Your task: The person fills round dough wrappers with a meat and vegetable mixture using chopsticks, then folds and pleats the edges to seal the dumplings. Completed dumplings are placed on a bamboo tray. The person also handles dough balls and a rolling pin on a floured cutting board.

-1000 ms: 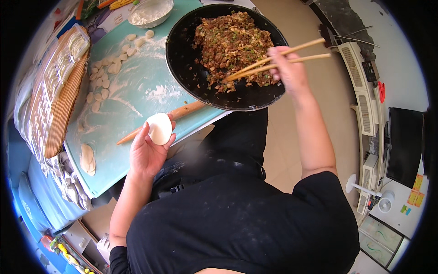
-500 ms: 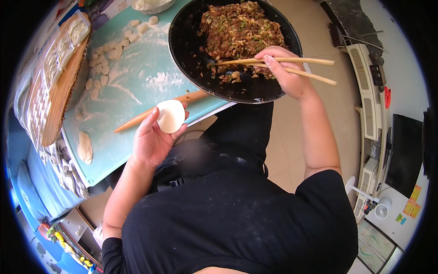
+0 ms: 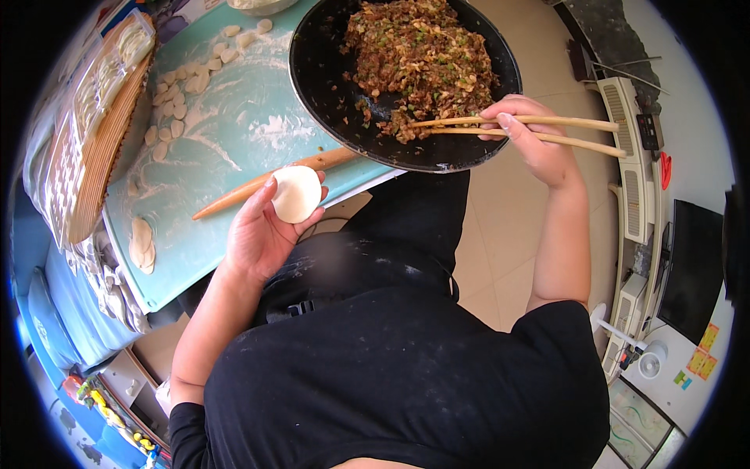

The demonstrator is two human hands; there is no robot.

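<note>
Dough circle (image 3: 297, 195), white and flat, sits in the left hand (image 3: 262, 234), which is cupped wide around it. The right hand (image 3: 539, 144) is wrapped round two wooden chopsticks (image 3: 586, 122). From that hand the sticks reach left, and their tips touch the low edge of the brown and green food (image 3: 422, 55). The big heap is up and left of the right hand, in a round black pan (image 3: 320, 86). Just past the left hand, a rolling pin (image 3: 234, 197) lies slanted on the pale blue mat (image 3: 183, 227). Farther past that hand, up and left, are small dough bits (image 3: 177, 128). Straight left of it is a little pile of flat dough rounds (image 3: 142, 246).
</note>
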